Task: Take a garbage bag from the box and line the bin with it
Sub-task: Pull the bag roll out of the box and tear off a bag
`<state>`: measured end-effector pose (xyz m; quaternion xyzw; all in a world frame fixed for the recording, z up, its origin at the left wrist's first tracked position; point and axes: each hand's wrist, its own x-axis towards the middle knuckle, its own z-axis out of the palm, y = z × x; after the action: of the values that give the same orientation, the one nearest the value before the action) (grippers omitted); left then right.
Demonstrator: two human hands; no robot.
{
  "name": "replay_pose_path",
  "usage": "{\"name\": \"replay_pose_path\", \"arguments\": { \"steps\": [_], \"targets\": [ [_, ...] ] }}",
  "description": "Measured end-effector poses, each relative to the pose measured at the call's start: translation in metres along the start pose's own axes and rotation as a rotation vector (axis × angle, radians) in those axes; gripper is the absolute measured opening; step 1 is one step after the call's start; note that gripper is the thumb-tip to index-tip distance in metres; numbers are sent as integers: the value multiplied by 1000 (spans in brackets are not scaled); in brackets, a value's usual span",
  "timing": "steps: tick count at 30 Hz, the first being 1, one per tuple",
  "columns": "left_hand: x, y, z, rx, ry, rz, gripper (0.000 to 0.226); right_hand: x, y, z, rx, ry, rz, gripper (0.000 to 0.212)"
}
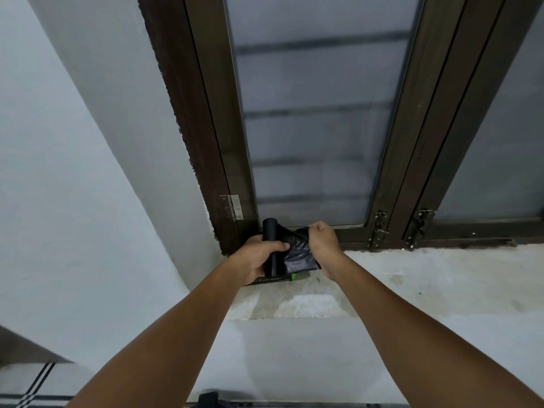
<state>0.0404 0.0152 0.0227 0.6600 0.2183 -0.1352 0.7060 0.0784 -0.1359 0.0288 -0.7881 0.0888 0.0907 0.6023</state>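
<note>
A black roll of garbage bags [271,231] stands upright in my left hand [259,257], which is closed around its lower part. From the roll a crinkled black bag [297,251] stretches to the right, and my right hand [323,241] pinches its upper edge in a fist. Under both hands a dark box with a green edge [282,278] lies on the concrete window sill [397,278], mostly hidden by my left hand and the bag. No bin is clearly in view.
A brown window frame [206,128] with frosted panes rises right behind the sill, with metal latches [378,228] to the right. A white wall is on the left. A dark object [209,399] shows at the bottom edge.
</note>
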Motion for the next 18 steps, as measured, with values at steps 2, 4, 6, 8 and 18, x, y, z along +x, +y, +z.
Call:
{"name": "replay_pose_path", "arguments": {
  "steps": [2,4,6,8,18],
  "targets": [
    [1,1,-3,14,26,-1,41,0,1,-6,-37,-51,-36,27],
    [2,3,-7,11,47,1,34,0,3,-12,-112,-120,-89,44],
    [1,5,-10,-15,48,-3,30,-1,4,-16,-322,-138,-148,55],
    [1,6,-13,-39,38,-13,29,2,9,-15,-480,-130,-173,60],
    [-4,7,-26,-56,-9,-48,35,1,6,-13,331,-190,96,23]
  ]
}}
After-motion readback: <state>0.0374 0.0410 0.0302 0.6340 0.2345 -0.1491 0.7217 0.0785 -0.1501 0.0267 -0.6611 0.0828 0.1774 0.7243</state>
